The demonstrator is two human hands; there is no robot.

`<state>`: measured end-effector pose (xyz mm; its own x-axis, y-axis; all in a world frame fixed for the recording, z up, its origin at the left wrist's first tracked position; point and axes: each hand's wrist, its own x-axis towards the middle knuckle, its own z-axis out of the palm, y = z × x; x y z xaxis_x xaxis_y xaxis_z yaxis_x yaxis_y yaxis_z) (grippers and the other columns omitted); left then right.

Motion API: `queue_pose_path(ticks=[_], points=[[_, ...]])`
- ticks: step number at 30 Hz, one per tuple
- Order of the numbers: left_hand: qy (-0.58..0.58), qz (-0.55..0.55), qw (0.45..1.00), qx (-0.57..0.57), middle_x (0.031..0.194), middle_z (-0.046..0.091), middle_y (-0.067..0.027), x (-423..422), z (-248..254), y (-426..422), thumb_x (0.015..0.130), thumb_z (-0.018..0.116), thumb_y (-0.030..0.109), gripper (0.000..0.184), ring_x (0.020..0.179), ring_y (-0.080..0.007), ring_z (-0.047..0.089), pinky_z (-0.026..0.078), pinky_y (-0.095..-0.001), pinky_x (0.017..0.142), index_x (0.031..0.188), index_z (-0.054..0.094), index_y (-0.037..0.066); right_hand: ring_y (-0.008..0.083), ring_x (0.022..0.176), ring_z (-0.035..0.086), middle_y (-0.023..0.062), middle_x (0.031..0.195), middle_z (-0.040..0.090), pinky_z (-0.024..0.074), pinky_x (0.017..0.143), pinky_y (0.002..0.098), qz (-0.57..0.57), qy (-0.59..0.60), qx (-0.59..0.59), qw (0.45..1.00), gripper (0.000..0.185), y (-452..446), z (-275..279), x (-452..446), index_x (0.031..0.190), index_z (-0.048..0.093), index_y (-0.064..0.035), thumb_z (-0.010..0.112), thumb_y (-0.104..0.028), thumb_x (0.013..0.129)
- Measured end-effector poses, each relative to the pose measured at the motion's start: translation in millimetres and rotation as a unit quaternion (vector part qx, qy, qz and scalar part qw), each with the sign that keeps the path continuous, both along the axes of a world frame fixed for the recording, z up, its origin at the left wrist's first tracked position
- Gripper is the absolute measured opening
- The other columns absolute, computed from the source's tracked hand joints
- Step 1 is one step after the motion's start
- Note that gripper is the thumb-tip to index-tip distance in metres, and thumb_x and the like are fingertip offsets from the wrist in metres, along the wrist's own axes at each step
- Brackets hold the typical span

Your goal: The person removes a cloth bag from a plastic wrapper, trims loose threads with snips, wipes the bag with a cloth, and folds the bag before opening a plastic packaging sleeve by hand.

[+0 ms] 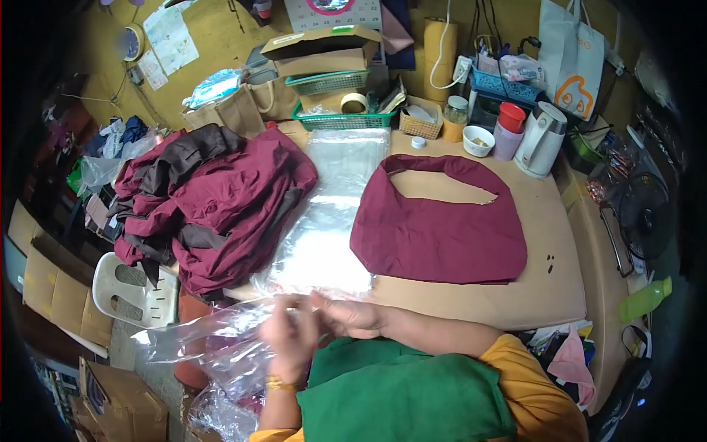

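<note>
A clear plastic bag (213, 335) hangs to the left at the table's front edge, with both hands at its upper end. My left hand (291, 335) is blurred, its fingers closed on the plastic. Beside it my right hand (353, 315) has its thumb and fingers pressed together at the plastic's edge. Behind the hands lies a stack of clear plastic bags (331, 221). A maroon cloth bag (442, 236) with a wide strap lies flat to the right of the stack. On the left is a heap of maroon and dark cloth (228, 199).
Green baskets (346, 120) with tape and boxes stand at the back. A white bowl (479, 141), a lidded jar (456, 110), a purple cup (507, 140) and a white kettle (541, 140) are back right. A white plastic chair (158, 295) stands left.
</note>
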<state>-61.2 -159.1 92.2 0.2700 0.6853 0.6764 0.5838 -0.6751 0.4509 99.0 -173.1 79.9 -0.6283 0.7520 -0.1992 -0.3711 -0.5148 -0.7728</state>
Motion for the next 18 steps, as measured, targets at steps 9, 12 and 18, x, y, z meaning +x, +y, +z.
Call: queue_pose_path(ticks=[9,12,18], points=[[0.073,-0.327,0.934,-0.126,0.113,0.058,-0.0177,83,1,-21,0.083,0.068,0.007,0.040,0.094,-0.0364,0.062,0.052,-0.0419,0.074,0.121,0.055,0.003,0.0138,0.092,0.062,0.0079,0.103,0.065,0.0519,0.083,0.0300,-0.321,-0.050,0.077,0.943,0.019,-41,-52,109,0.108,0.062,0.0025,0.055,-0.012,0.099],[0.109,-0.198,0.974,0.021,0.126,0.058,-0.0154,104,38,6,0.089,0.064,0.026,0.037,0.103,-0.0379,0.061,0.051,-0.0448,0.078,0.119,0.059,0.006,0.0108,0.092,0.060,0.0074,0.098,0.065,0.0508,0.081,0.0272,-0.305,-0.179,0.162,0.921,0.018,-60,-30,125,0.112,0.063,-0.0005,0.054,-0.003,0.097],[0.203,-0.395,0.754,-0.483,0.080,0.066,-0.0129,125,1,56,0.099,0.056,0.036,0.036,0.073,-0.0203,0.062,0.047,-0.0368,0.068,0.094,0.064,0.001,0.0136,0.100,0.061,0.0059,0.100,0.063,0.0501,0.087,0.0289,-0.312,-0.282,0.293,0.859,0.032,-76,-27,139,0.125,0.056,-0.0016,0.058,-0.002,0.094]])
